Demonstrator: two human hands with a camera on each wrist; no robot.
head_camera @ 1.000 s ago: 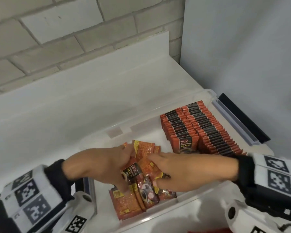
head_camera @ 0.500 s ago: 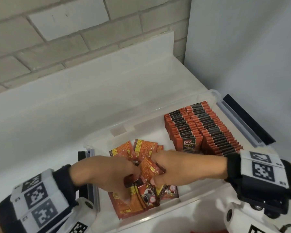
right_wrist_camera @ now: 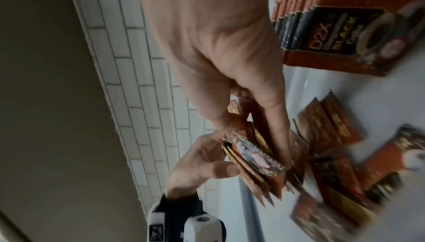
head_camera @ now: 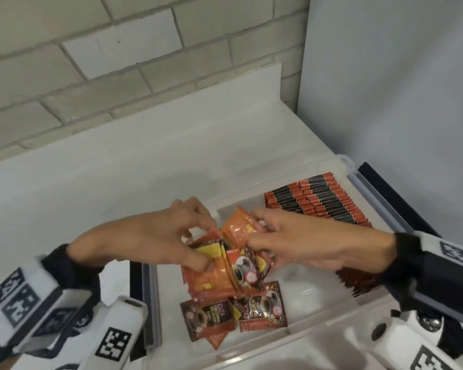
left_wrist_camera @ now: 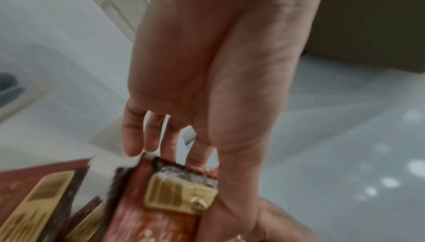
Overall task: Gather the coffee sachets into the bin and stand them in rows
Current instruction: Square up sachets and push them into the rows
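Sachets bunched over bin; left hand, right hand both pinching bunch.

two hands – one bin – two standing rows of sachets.

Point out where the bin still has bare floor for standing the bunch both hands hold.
Bare floor lies between the loose sachets and the standing rows, under the right hand. The bin's left half is crowded: the left hand, the held bunch.
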